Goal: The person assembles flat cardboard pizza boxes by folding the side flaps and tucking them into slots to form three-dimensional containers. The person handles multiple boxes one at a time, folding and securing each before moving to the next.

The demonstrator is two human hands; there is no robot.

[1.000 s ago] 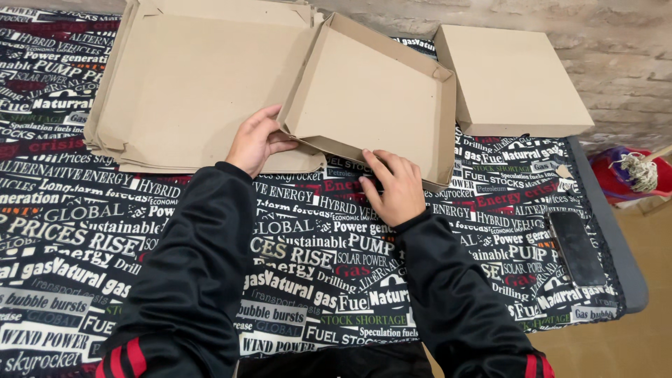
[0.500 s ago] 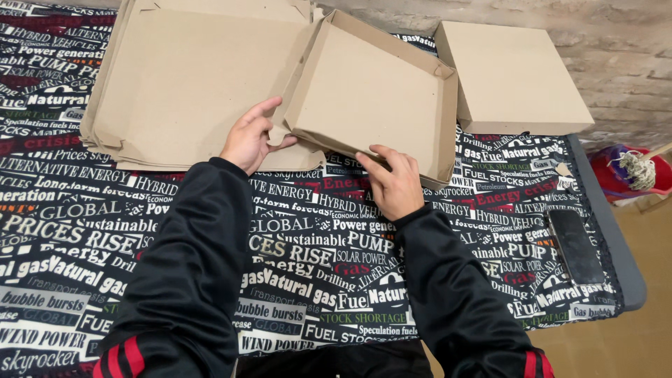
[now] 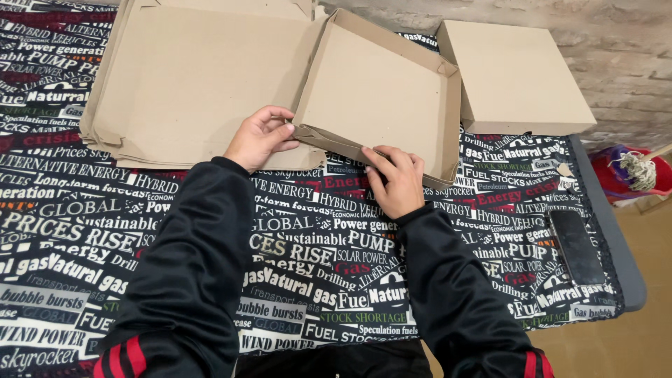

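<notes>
A brown cardboard box (image 3: 381, 91), half folded with raised walls, lies on the printed black tablecloth (image 3: 308, 245). My left hand (image 3: 257, 136) pinches the near left corner of its front wall. My right hand (image 3: 395, 182) presses on the same front wall further right, fingers laid flat along the flap. Both sleeves are black with red stripes.
A stack of flat unfolded cardboard sheets (image 3: 189, 77) lies at the left under the box. A closed folded box (image 3: 518, 73) sits at the back right. A dark phone (image 3: 575, 245) rests near the table's right edge. A red bucket (image 3: 633, 175) stands on the floor beyond.
The box's front wall has been folded up further and the box has shifted slightly. My right hand slid along the front flap; my left hand stays at the corner.
</notes>
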